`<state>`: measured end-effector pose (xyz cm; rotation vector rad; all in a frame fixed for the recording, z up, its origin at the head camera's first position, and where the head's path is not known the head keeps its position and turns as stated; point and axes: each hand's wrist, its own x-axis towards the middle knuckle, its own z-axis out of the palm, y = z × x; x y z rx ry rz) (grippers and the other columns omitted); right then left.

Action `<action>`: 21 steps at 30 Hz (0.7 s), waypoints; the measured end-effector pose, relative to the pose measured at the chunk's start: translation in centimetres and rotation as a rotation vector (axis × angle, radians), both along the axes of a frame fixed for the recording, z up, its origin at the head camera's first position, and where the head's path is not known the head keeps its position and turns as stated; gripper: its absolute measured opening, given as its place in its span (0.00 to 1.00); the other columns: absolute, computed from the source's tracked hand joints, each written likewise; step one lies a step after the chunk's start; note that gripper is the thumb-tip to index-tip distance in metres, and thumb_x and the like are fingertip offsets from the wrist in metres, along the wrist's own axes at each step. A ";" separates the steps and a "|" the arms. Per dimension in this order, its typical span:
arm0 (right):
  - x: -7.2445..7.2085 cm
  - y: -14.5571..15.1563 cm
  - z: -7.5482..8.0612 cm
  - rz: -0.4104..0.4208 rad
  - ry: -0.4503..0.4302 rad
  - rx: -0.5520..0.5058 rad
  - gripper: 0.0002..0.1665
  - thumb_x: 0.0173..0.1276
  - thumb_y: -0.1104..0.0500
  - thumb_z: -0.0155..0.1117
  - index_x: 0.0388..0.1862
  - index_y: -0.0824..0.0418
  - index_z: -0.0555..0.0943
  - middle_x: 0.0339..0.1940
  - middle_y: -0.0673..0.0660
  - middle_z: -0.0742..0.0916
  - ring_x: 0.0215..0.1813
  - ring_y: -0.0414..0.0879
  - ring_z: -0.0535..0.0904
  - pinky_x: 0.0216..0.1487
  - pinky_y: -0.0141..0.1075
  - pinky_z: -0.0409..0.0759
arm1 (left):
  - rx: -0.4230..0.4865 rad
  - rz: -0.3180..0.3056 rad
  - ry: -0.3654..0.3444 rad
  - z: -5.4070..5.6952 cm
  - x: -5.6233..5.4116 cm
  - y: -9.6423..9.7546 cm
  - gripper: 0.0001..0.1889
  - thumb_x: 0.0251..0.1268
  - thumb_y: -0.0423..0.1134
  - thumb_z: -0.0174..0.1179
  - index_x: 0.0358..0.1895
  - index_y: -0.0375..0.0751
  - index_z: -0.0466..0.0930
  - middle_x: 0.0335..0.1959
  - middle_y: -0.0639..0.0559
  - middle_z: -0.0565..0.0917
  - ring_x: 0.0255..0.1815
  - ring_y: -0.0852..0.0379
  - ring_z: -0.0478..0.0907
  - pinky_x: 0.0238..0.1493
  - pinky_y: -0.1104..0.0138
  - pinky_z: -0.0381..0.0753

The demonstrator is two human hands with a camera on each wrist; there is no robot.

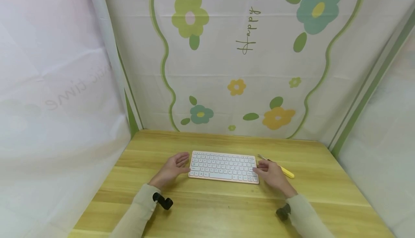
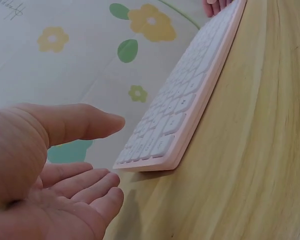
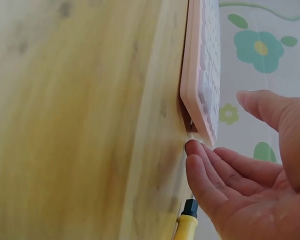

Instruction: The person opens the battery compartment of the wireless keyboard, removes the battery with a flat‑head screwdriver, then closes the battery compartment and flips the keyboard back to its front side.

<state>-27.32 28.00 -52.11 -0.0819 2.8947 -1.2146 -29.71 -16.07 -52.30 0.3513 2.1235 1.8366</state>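
Note:
A slim keyboard [image 1: 223,166] with white keys and a pink edge lies on the wooden table. At its left end is my left hand [image 1: 173,168], thumb apart from loosely extended fingers; the left wrist view shows a gap between this hand [image 2: 65,170] and the keyboard's corner [image 2: 160,157]. My right hand [image 1: 271,173] is beside the other end. In the right wrist view its fingertips [image 3: 194,150] are close to the keyboard's end [image 3: 197,95], and whether they touch is unclear. A yellow-handled screwdriver [image 1: 288,173] lies behind the right hand, which partly hides it.
The wooden table [image 1: 210,209] runs back to a white curtain [image 1: 207,61] printed with flowers. Pale cloth walls [image 1: 58,122] stand on both sides. A black wrist device [image 1: 163,201] sits at the left sleeve, and another [image 1: 283,212] at the right.

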 end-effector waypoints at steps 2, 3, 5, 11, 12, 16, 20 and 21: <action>-0.1 0.0 -0.1 0.002 -0.005 -0.008 0.32 0.75 0.51 0.71 0.67 0.73 0.79 0.60 0.69 0.88 0.59 0.60 0.88 0.60 0.50 0.88 | 0.002 0.000 0.000 -0.1 -0.1 0.1 0.42 0.73 0.28 0.64 0.84 0.32 0.52 0.85 0.32 0.57 0.87 0.35 0.54 0.84 0.46 0.60; -0.2 0.0 -0.2 0.001 -0.007 -0.015 0.32 0.75 0.51 0.71 0.67 0.72 0.79 0.60 0.69 0.88 0.59 0.60 0.88 0.60 0.49 0.88 | 0.003 -0.003 0.001 -0.2 -0.1 0.1 0.42 0.72 0.27 0.65 0.84 0.32 0.52 0.85 0.33 0.57 0.87 0.35 0.53 0.84 0.46 0.60; -0.3 0.1 -0.3 0.004 -0.011 -0.027 0.33 0.74 0.51 0.72 0.68 0.72 0.78 0.61 0.69 0.88 0.60 0.60 0.88 0.61 0.50 0.88 | -0.002 -0.010 0.004 -0.3 -0.3 0.1 0.44 0.71 0.27 0.66 0.84 0.32 0.52 0.86 0.33 0.56 0.87 0.36 0.53 0.84 0.46 0.59; -0.6 0.6 -0.6 0.057 -0.026 -0.082 0.39 0.74 0.51 0.72 0.73 0.74 0.73 0.64 0.71 0.85 0.64 0.62 0.85 0.66 0.51 0.85 | -0.039 -0.072 0.022 -1.0 -1.0 -0.2 0.54 0.60 0.25 0.73 0.85 0.33 0.47 0.88 0.36 0.51 0.88 0.37 0.48 0.86 0.46 0.52; -0.6 0.7 -0.6 0.067 -0.028 -0.088 0.40 0.74 0.51 0.72 0.74 0.74 0.72 0.65 0.71 0.85 0.65 0.63 0.85 0.66 0.51 0.85 | -0.053 -0.089 0.028 -1.2 -1.1 -0.3 0.56 0.59 0.25 0.74 0.86 0.34 0.46 0.88 0.37 0.49 0.89 0.37 0.47 0.87 0.46 0.51; -0.8 1.1 -0.7 0.098 -0.037 -0.104 0.44 0.73 0.50 0.73 0.77 0.74 0.68 0.69 0.72 0.82 0.68 0.63 0.83 0.68 0.50 0.84 | -0.102 -0.143 0.051 -1.4 -1.5 -0.7 0.62 0.55 0.27 0.78 0.87 0.37 0.41 0.89 0.41 0.45 0.90 0.39 0.43 0.87 0.47 0.47; -1.0 1.3 -0.5 0.119 -0.051 -0.125 0.48 0.72 0.49 0.74 0.79 0.74 0.65 0.71 0.72 0.81 0.70 0.64 0.81 0.69 0.50 0.83 | -0.129 -0.176 0.061 -1.2 -1.7 -0.7 0.65 0.52 0.26 0.78 0.88 0.40 0.40 0.90 0.44 0.43 0.90 0.41 0.41 0.88 0.47 0.45; -1.0 1.3 -0.5 0.120 -0.058 -0.129 0.49 0.72 0.49 0.74 0.79 0.73 0.65 0.71 0.72 0.81 0.70 0.64 0.81 0.69 0.50 0.83 | -0.139 -0.186 0.067 -1.1 -1.8 -0.7 0.65 0.52 0.25 0.78 0.88 0.40 0.39 0.90 0.44 0.42 0.90 0.41 0.40 0.88 0.47 0.45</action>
